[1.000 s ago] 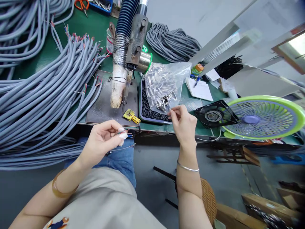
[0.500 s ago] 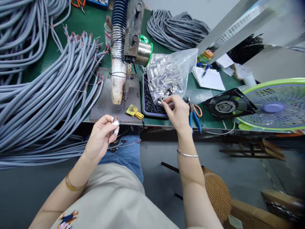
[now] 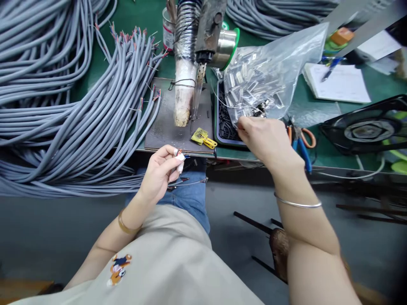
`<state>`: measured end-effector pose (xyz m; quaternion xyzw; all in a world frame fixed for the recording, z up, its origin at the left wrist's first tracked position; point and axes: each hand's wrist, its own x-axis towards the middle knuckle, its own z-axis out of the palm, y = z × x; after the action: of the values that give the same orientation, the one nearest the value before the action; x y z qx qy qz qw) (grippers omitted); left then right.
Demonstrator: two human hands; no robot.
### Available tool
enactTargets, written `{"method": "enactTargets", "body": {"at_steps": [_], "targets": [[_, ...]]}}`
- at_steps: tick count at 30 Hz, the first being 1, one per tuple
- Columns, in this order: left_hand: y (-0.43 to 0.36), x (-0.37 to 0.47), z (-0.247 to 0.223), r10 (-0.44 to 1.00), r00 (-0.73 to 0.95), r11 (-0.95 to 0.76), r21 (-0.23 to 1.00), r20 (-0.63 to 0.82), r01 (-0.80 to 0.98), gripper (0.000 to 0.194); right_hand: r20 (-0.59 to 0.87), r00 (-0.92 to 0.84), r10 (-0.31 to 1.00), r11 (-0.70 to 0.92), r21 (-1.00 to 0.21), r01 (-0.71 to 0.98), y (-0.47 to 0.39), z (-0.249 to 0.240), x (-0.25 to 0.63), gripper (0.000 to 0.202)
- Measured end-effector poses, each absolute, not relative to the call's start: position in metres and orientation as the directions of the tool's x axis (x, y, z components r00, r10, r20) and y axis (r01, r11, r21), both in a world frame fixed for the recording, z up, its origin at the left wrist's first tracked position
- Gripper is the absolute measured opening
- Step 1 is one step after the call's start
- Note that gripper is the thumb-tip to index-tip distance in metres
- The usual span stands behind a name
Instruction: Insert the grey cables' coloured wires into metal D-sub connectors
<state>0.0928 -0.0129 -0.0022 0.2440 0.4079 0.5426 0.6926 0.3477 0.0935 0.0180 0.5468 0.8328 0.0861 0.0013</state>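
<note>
My left hand (image 3: 163, 169) is closed in a pinch on the wire ends (image 3: 180, 152) of a cable, with white covering on its fingertips, near the front edge of a brown board (image 3: 162, 123). My right hand (image 3: 265, 137) has its fingers bent together at the front of a clear bag (image 3: 254, 76) of metal connectors; what its fingertips hold, if anything, is hidden. Under the bag is a tray (image 3: 218, 127) of small black pieces. A yellow clip (image 3: 206, 140) lies on the board, beside the tray.
Grey cables (image 3: 95, 114) cover the left of the green table. A wrapped hose (image 3: 184, 84) and metal arm hang over the board beside a solder spool (image 3: 226, 46). Pliers (image 3: 302, 148), papers (image 3: 340, 82) and a black fan (image 3: 365, 129) are on the right.
The whole view has shifted, so the table things appear farther right. My right hand has turned, its back now facing up and its fingertips tucked out of sight. My left hand keeps its pinch.
</note>
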Motion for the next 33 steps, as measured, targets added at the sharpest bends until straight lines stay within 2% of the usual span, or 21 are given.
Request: {"method": "enactTargets", "body": {"at_steps": [2,4,7,9,11,12,14,15,17,20,25,27,33], "targets": [[-0.013,0.092,-0.003,0.95,0.086,0.296,0.777,-0.301,-0.555,0.028,0.09,-0.379,0.921,0.362,0.164,0.918,0.093,0.025,0.35,0.013],[-0.013,0.091,-0.003,0.95,0.094,0.299,0.777,-0.298,-0.553,0.028,0.162,-0.345,0.925,0.329,0.119,0.937,0.09,0.033,0.356,0.011],[-0.01,0.09,-0.002,0.95,0.108,0.301,0.771,-0.292,-0.561,0.027,0.419,-0.255,0.872,0.331,-0.119,0.936,0.075,0.043,0.36,0.012],[-0.008,0.091,-0.001,0.952,0.117,0.297,0.762,-0.282,-0.576,0.026,0.623,-0.104,0.776,0.368,-0.312,0.876,0.059,0.047,0.353,0.014],[-0.005,0.092,0.0,0.957,0.121,0.284,0.759,-0.265,-0.586,0.025,0.738,0.054,0.672,0.436,-0.453,0.778,0.039,0.046,0.339,0.016],[-0.004,0.093,-0.001,0.959,0.121,0.276,0.761,-0.255,-0.587,0.025,0.743,0.138,0.655,0.477,-0.549,0.687,0.029,0.044,0.33,0.018],[-0.003,0.095,-0.004,0.966,0.119,0.256,0.768,-0.231,-0.587,0.025,0.639,0.269,0.721,0.512,-0.752,0.415,0.01,0.035,0.312,0.019],[-0.002,0.096,-0.007,0.969,0.117,0.246,0.772,-0.22,-0.586,0.024,0.571,0.253,0.781,0.507,-0.816,0.278,0.003,0.029,0.304,0.019],[-0.002,0.099,-0.012,0.973,0.107,0.227,0.782,-0.204,-0.58,0.024,0.467,0.258,0.846,0.453,-0.884,0.114,-0.006,0.015,0.291,0.02],[-0.003,0.102,-0.02,0.979,0.093,0.203,0.805,-0.183,-0.557,0.026,0.422,0.275,0.864,0.413,-0.906,0.096,-0.008,-0.005,0.274,0.018],[-0.002,0.104,-0.023,0.983,0.114,0.18,0.837,-0.141,-0.517,0.028,0.607,0.254,0.753,0.477,-0.77,0.424,-0.002,-0.022,0.259,0.015],[-0.001,0.103,-0.023,0.981,0.128,0.194,0.84,-0.149,-0.508,0.029,0.648,0.213,0.731,0.485,-0.714,0.505,-0.001,-0.025,0.259,0.017],[0.002,0.101,-0.026,0.969,0.147,0.246,0.842,-0.199,-0.481,0.025,0.685,0.111,0.72,0.532,-0.648,0.546,0.001,-0.037,0.261,0.012]]}}
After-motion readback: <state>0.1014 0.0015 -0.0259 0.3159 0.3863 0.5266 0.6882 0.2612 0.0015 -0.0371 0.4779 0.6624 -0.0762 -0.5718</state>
